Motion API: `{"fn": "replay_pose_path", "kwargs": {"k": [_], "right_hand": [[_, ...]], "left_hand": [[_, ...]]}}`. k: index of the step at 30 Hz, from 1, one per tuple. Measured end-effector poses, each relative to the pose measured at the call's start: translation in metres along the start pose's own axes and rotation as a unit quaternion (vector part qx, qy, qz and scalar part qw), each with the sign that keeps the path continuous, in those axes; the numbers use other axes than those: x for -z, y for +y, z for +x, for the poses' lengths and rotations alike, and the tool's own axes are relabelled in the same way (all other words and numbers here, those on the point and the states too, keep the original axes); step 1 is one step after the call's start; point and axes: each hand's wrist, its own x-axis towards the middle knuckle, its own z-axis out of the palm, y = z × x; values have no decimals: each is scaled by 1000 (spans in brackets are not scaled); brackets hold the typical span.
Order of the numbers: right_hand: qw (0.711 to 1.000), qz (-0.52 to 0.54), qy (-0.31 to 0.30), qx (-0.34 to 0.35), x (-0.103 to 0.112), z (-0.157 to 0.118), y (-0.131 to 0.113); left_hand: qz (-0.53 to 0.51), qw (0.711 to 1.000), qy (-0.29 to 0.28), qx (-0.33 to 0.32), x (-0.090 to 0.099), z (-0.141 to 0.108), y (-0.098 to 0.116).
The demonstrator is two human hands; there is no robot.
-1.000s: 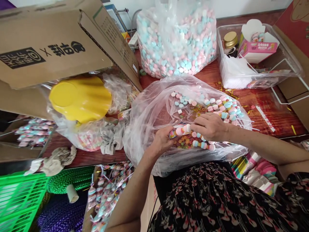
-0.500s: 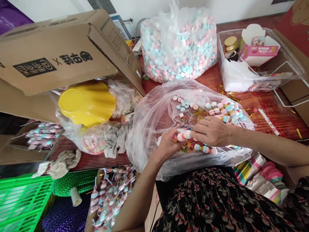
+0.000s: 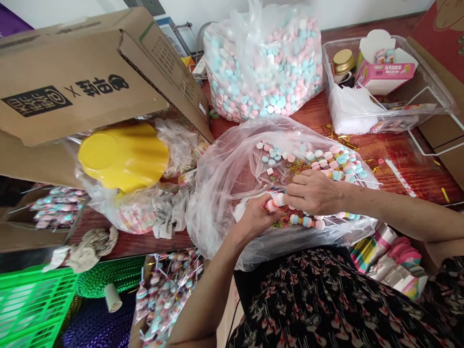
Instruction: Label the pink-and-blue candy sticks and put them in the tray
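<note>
Over a spread-out clear plastic bag [image 3: 213,198], my left hand [image 3: 256,215] is closed around a candy skewer [image 3: 274,203] of pink and white pieces. The fingers of my right hand [image 3: 311,193] are pinched at the skewer's right end and hide part of it. A second candy skewer [image 3: 307,222], with blue, white and pink pieces, lies just below my right hand. Beyond that hand is a pile of candy skewers [image 3: 335,162]. Loose round candies [image 3: 271,153] and small coloured candy rings [image 3: 297,165] are scattered on the plastic.
A large bag of pastel candies [image 3: 264,72] stands at the back. To its right sits a clear plastic tray [image 3: 416,118] with a small pink box. On the left are a cardboard box [image 3: 72,92] and a yellow bowl [image 3: 123,154]. Wrapped skewers [image 3: 166,295] fill a box below.
The view has shifted slightly, so most things appear a little further left. Both hands stay together at the same candy skewer, with the right fingers still at its end.
</note>
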Motion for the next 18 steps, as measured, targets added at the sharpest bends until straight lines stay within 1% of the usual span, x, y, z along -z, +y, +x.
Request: {"fn": "replay_pose_path", "kwargs": {"k": [2,5,8,10,13,18], "right_hand": [[999,25,-36,-5,-4,1,0],[989,69,-132,-15,-4,5,2],[971,91,-216,-52,2,9,8],[960,87,-252,-83,7,10,12],[954,99,-267,-88,6,11,11],[962,133,-233,-55,-6,17,-4]], "left_hand": [[-11,1000,-5,6,-4,2,0],[-20,1000,-13,5,-7,3,-1],[-43,999,-24,-1,-5,0,-2],[-47,999,-14,-4,-4,-4,-2],[-43,999,-2,-6,-6,-7,-1],[-97,995,-17,0,-18,-4,6]]}}
